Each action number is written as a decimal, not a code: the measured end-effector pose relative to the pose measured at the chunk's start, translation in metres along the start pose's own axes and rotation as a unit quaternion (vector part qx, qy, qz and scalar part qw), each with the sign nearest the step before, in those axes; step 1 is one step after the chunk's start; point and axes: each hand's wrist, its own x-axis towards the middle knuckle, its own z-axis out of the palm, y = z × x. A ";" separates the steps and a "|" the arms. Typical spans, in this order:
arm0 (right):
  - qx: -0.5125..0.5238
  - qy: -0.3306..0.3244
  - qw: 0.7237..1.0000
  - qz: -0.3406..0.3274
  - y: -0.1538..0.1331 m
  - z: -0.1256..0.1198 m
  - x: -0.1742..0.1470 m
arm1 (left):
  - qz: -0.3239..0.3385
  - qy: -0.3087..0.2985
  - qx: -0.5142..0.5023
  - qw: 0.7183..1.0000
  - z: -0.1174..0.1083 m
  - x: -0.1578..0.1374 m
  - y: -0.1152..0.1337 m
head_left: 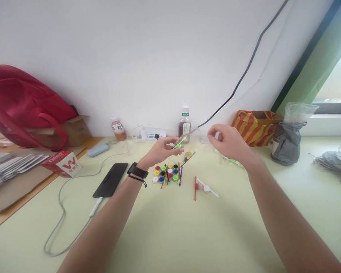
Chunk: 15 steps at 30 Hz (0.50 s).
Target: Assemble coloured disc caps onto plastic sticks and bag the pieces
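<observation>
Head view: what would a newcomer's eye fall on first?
Likely the big red bag at far left. Next come the multicoloured discs clustered near the middle, with a bright green piece in the left hand just above them in the picture.

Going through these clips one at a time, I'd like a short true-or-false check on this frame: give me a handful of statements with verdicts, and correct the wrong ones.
1. The left hand holds a green piece. True.
2. The right hand is holding the phone. False: the phone lies on the table, away from both hands.
3. A red arrow and a white arrow lie to the right of the coloured discs. True.
4. The black watch is on the right wrist. False: it is on the left wrist.
5. The striped bag stands to the left of the grey bag. True.
</observation>
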 end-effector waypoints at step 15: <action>-0.056 -0.518 0.849 0.090 -0.006 0.094 -0.009 | -0.057 -0.027 -0.026 0.998 -0.010 0.001 -0.010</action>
